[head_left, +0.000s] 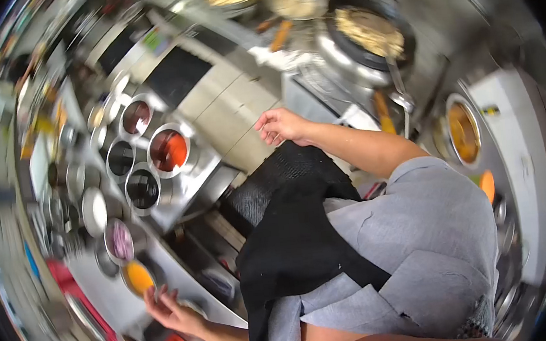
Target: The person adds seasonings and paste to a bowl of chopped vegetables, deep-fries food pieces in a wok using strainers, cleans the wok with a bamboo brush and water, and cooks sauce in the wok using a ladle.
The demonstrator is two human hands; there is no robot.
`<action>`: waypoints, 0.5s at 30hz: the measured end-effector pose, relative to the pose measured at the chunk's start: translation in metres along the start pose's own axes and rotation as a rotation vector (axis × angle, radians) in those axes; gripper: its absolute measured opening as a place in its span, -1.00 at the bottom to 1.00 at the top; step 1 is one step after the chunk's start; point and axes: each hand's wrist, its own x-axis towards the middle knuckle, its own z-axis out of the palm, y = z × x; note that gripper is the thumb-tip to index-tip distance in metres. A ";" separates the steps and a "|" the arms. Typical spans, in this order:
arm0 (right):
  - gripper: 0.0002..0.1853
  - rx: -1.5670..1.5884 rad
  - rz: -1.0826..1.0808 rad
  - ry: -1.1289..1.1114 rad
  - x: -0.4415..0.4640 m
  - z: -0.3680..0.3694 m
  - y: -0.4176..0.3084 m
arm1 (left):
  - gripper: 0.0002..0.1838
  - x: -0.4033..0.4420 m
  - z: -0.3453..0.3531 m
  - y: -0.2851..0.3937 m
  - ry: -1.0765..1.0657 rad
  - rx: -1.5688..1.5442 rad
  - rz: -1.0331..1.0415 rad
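My left hand (174, 313) is raised with its fingers apart and nothing in them, close beside a bowl of yellow-orange liquid or sauce (139, 277). Whether the fingertips touch its rim I cannot tell. Just beyond that bowl sits another with chopped purple onion (120, 241). My right hand (280, 126) hangs over the tiled floor, fingers loosely bent with gaps between them, holding nothing I can see. A black apron (287, 248) covers my front.
Steel pots of red sauce (169, 150) and dark liquid (142, 187) stand on the left counter. A black wok (371, 33) with pale food and a ladle (399, 89) lies at upper right. A pot of orange-brown liquid (464, 131) is at far right. Dark mats (178, 76) lie on the floor.
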 end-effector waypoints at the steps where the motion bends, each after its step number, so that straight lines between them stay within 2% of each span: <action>1: -0.82 -0.049 -0.049 0.109 -0.021 -0.031 -0.005 | -0.59 0.012 0.030 0.008 -0.172 -0.019 -0.049; 4: -0.78 -0.209 -0.190 0.464 -0.086 -0.116 -0.013 | -0.57 0.044 0.110 0.020 -0.547 -0.062 0.025; 5: -0.78 -0.275 -0.214 0.617 -0.113 -0.135 -0.012 | -0.56 0.051 0.129 0.033 -0.652 -0.090 -0.068; 7: -0.77 -0.351 -0.286 0.962 -0.157 -0.186 0.029 | -0.58 0.072 0.168 0.019 -0.846 -0.048 0.008; 9: -0.68 -0.712 -0.246 1.287 -0.196 -0.223 0.070 | -0.60 0.089 0.212 0.001 -1.032 0.022 -0.031; 10: -0.61 -0.714 -0.170 1.366 -0.206 -0.223 0.071 | -0.60 0.097 0.235 -0.012 -1.127 0.145 -0.052; 11: -0.53 -0.717 -0.090 1.440 -0.214 -0.222 0.071 | -0.60 0.106 0.261 -0.029 -1.251 0.136 -0.029; 12: -0.35 -0.661 -0.052 1.395 -0.215 -0.229 0.064 | -0.60 0.114 0.292 -0.041 -1.379 0.114 0.142; 13: -0.35 -0.653 -0.061 1.397 -0.205 -0.235 0.055 | -0.58 0.119 0.324 -0.042 -1.487 0.159 0.282; 14: -0.30 -0.850 0.010 1.469 -0.195 -0.241 0.046 | -0.56 0.118 0.356 -0.033 -1.593 0.256 0.231; 15: -0.26 -1.053 0.083 1.532 -0.185 -0.249 0.035 | -0.56 0.114 0.385 -0.022 -1.647 0.251 0.294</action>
